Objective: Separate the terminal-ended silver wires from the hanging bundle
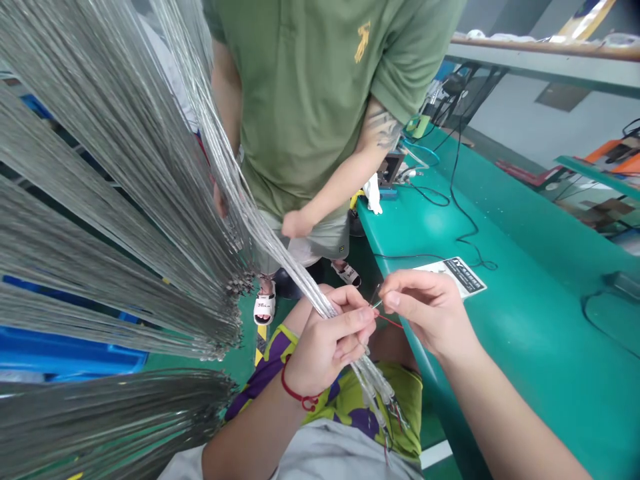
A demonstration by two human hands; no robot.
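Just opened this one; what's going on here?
The camera wearer is working on fine wires. Their left hand has its grip around a bundle of silvery, clear-sheathed cables, whose ends hang over the lap. The right hand pinches what looks like a thin wire end at the left fingertips, where a thin red wire also shows. A person in a green polo shirt stands opposite, beside a green-topped workbench.

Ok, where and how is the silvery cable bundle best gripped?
I'd grip the cable bundle just above where it splits into separate ends, at the left hand: the strands run close together there. Coming from the person's left looks best, since the right hand and a red wire are close on the other side.
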